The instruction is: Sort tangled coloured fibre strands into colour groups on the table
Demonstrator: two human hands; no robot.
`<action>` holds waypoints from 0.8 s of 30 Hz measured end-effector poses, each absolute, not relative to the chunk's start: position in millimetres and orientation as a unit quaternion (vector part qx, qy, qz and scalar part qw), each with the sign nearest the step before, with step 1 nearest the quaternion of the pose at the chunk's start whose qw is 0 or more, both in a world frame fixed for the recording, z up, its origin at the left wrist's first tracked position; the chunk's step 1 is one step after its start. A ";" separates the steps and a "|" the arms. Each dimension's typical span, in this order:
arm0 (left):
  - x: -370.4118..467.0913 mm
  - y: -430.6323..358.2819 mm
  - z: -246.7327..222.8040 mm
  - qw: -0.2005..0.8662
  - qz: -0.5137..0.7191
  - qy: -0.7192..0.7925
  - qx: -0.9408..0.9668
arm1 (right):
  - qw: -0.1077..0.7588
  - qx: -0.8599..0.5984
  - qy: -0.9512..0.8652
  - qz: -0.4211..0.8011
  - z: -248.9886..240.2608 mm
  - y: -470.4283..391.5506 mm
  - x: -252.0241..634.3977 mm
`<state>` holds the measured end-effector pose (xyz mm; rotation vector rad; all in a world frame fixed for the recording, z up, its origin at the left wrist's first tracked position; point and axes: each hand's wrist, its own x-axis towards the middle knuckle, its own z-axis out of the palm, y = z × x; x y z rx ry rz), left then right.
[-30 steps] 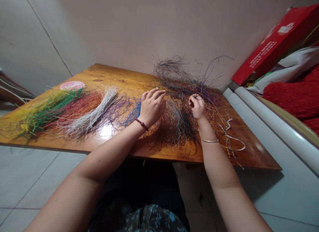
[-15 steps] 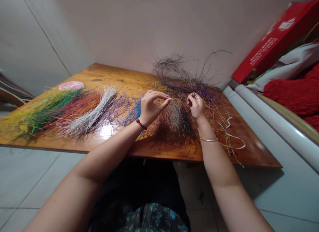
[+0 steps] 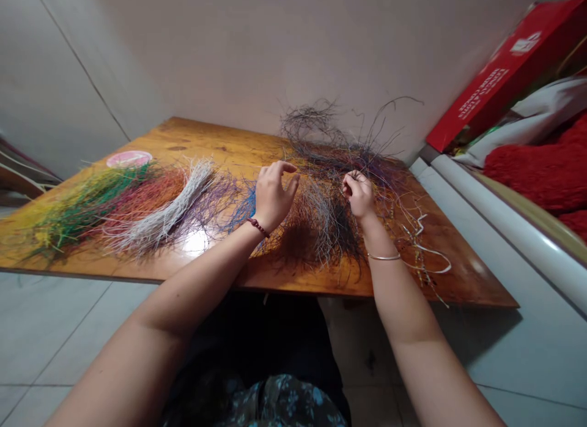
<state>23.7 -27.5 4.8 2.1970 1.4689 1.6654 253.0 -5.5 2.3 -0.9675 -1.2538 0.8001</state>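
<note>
My left hand [image 3: 274, 197] hovers above the table between the blue strands [image 3: 243, 211] and the grey strands [image 3: 324, 225]. Its fingers are curved, with the thumb apart from them and nothing between. To the right, my right hand [image 3: 360, 196] is pinched closed on thin dark strands, whose ends fan out above the fist. Behind it, a tangled heap of dark wiry strands [image 3: 314, 126] rises against the wall. Black strands [image 3: 345, 231] lie just below my right hand. How many strands the fingers hold is too fine to make out.
On the wooden table [image 3: 215, 139], a white bundle [image 3: 183, 197] lies beside purple, red-orange, green and yellow strands [image 3: 55, 222]. A pink round item [image 3: 129, 158] sits behind them. White ribbon [image 3: 435, 252] curls at the right. Beyond stand a red box [image 3: 499, 78] and red fabric [image 3: 532, 176].
My left hand has drawn back to the left, away from my right hand, and its thumb and fingers have parted. My right hand has barely moved.
</note>
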 end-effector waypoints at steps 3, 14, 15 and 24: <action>21.0 -26.8 3.4 -0.008 0.482 0.460 0.746 | 0.634 -0.420 -0.545 0.355 2.6 -6.7 251.1; 24.7 -18.8 -10.7 -0.018 0.386 0.422 0.820 | 0.623 -0.410 -0.561 0.358 -0.9 -7.0 245.1; 24.7 -18.0 -11.7 -0.018 0.383 0.419 0.823 | 0.623 -0.410 -0.559 0.361 -1.2 -7.0 244.8; 24.1 -18.8 -10.4 -0.013 0.408 0.427 0.807 | 0.624 -0.414 -0.566 0.346 1.8 -8.3 248.5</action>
